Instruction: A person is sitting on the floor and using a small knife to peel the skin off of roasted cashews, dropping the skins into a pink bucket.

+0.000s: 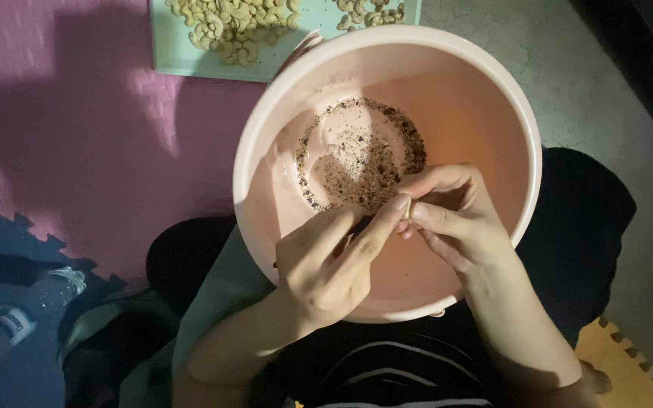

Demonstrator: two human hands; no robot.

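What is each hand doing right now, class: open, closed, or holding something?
Left hand: closed, fingertips pinching at a small pale nut over the pink bowl.
Right hand: closed, holding the same nut.

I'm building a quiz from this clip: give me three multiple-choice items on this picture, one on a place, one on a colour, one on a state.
1. Where does the tray of cashews lie?
A. beyond the bowl, on the pink mat
B. inside the bowl
C. on the person's lap

2. What colour is the bowl?
A. blue
B. pale pink
C. black

3. What are the hands doing?
A. resting flat on the floor
B. lifting the bottle
C. pinching a small pale piece between the fingertips over the bowl

Answers: 1 A, the tray sits past the far rim; 2 B, its wall and rim are pink; 3 C, the left hand and right hand meet on the small pale piece.
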